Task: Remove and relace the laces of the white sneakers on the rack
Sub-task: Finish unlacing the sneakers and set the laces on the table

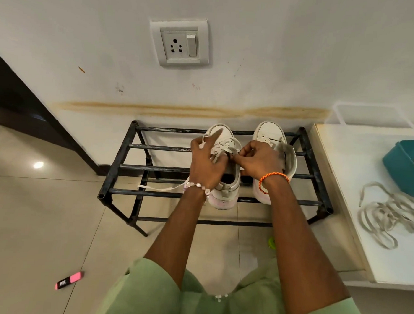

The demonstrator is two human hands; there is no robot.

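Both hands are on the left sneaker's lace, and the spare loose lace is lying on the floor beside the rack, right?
Not quite. The head view shows the loose lace on the white table right of the rack, not the floor. Both the left hand and right hand do work the left sneaker.

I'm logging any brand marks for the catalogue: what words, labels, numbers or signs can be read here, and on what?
No text can be read anywhere.
Pink and black object on the floor: a small white mark on its black end, too small and blurred to read.
White sneakers, left sneaker and right sneaker: no legible brand or number.
Wall socket: no visible lettering.
Teal basket: no visible label.
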